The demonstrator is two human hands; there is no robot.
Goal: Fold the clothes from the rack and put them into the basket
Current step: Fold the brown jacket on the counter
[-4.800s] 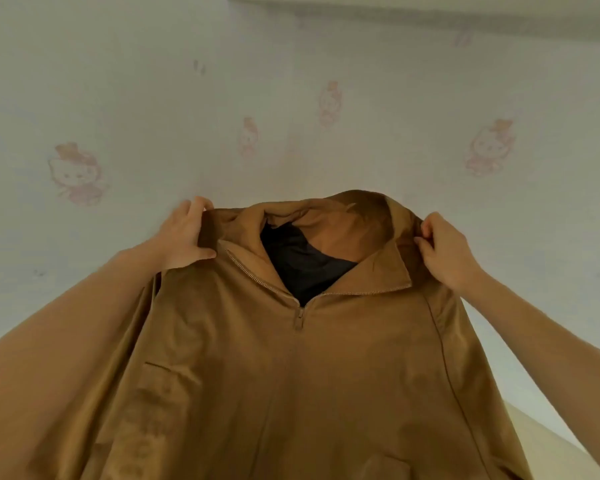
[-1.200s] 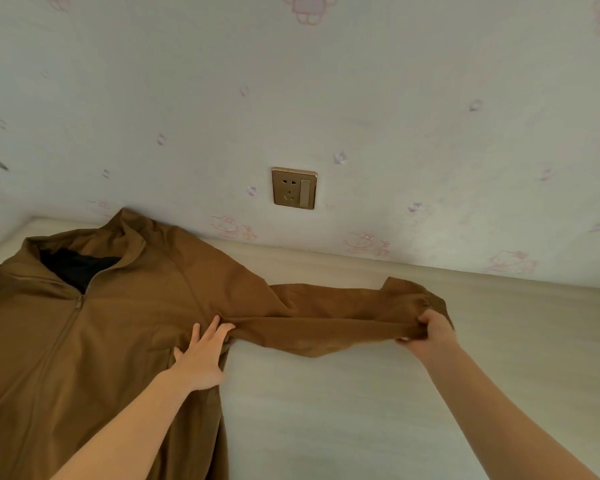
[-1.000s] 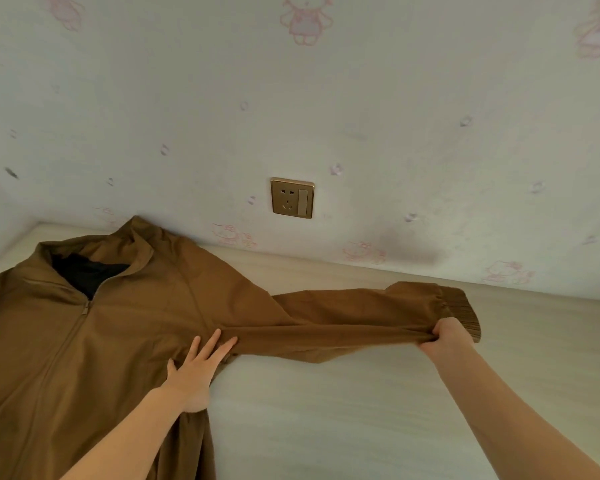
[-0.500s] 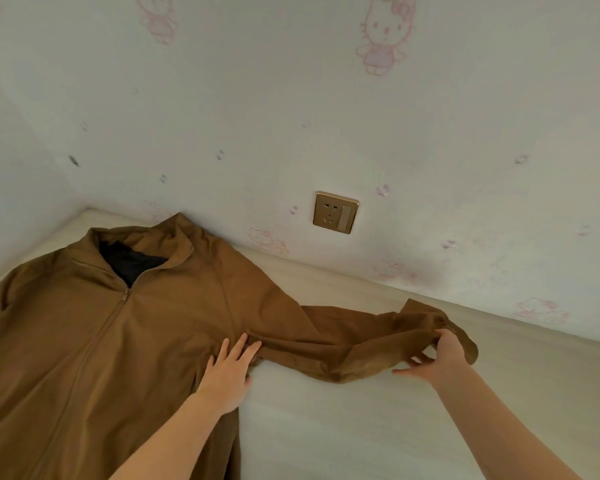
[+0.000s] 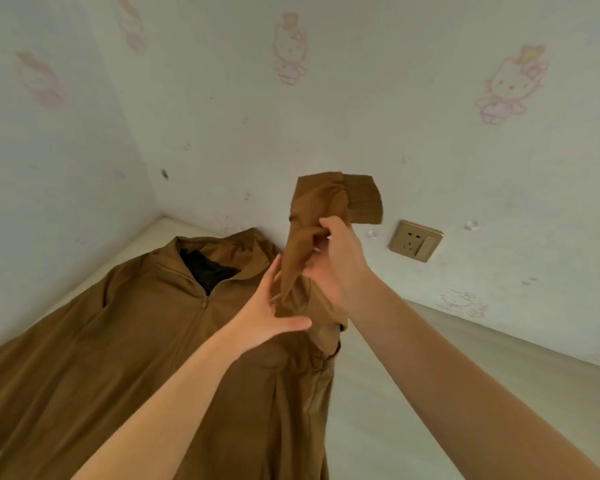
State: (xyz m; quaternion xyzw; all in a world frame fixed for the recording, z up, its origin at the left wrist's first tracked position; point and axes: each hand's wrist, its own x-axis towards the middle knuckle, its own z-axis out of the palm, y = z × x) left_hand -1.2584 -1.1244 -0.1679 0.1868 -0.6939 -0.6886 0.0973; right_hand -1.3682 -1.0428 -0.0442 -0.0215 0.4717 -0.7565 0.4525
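Observation:
A brown zip-up jacket (image 5: 125,358) with a dark lining lies front-up on a pale wooden surface (image 5: 413,393), its collar toward the wall corner. My right hand (image 5: 336,265) grips the jacket's right sleeve (image 5: 326,209) near the ribbed cuff and holds it lifted above the jacket's shoulder, the cuff pointing up. My left hand (image 5: 271,313) lies with straight, spread fingers on the jacket at the shoulder, where the sleeve begins. No rack or basket is in view.
Two walls with pale cartoon-cat wallpaper meet in a corner (image 5: 156,209) behind the collar. A gold wall socket (image 5: 415,240) sits low on the back wall to the right. The wooden surface stretches to the right of the jacket.
My right hand has lifted the sleeve off the surface and swung it left, over the jacket's shoulder. My left hand stays pressed at the shoulder. The view has shifted right and nearer.

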